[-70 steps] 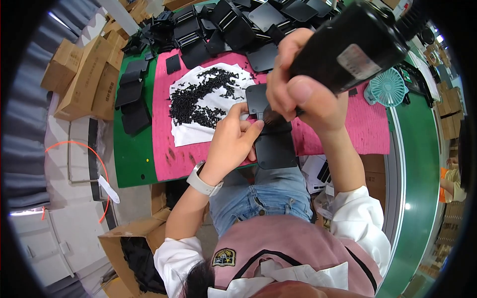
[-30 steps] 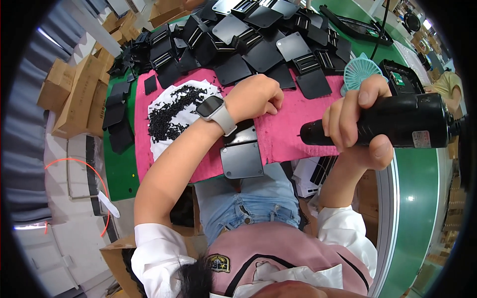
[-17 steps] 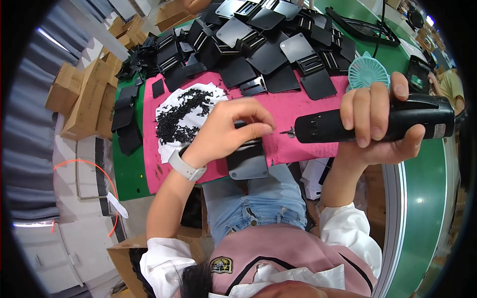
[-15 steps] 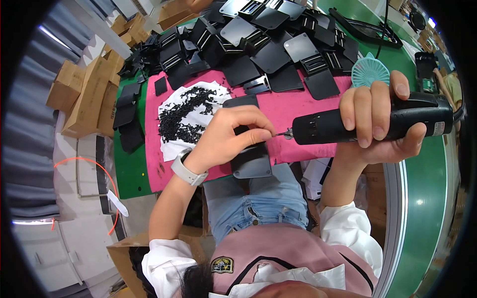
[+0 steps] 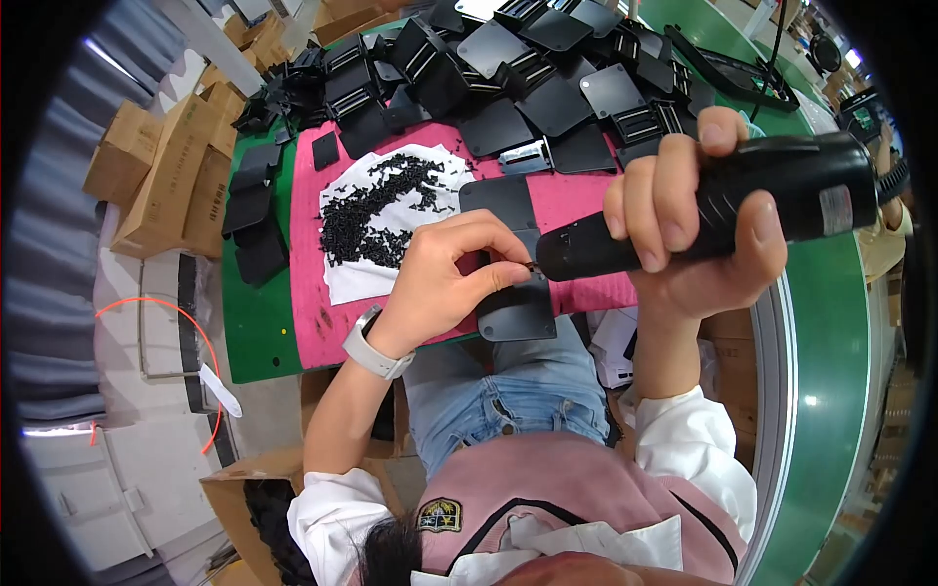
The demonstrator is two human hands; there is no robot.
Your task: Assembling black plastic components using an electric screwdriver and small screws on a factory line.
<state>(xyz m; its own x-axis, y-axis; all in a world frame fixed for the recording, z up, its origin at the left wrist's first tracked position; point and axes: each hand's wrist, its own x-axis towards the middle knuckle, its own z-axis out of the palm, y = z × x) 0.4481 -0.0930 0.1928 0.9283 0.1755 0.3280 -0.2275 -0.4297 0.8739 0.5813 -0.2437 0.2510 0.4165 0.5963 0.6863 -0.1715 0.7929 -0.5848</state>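
My right hand (image 5: 684, 210) is wrapped round a black electric screwdriver (image 5: 782, 190), held level with its nose pointing left. At that nose, the thumb and finger of my left hand (image 5: 459, 269) pinch a small dark screw (image 5: 532, 266), mostly hidden by the fingertips. Beneath both lies a black plate (image 5: 518, 314) with rounded corners, at the near edge of the pink mat (image 5: 308, 317). My left hand covers its middle. Left of the plate, many loose black screws (image 5: 357, 220) are spread over a white cloth (image 5: 357, 283).
A heap of black plates and brackets (image 5: 547, 103) fills the far side of the green table (image 5: 256, 356). More black plates (image 5: 256, 215) line the left edge. Cardboard boxes (image 5: 161, 186) stand at left. A cable (image 5: 894, 181) runs from the screwdriver's rear.
The screwdriver has come left and tilted up at its rear, its nose now against my left fingertips. The bit that showed before is now hidden. The view has shifted slightly.
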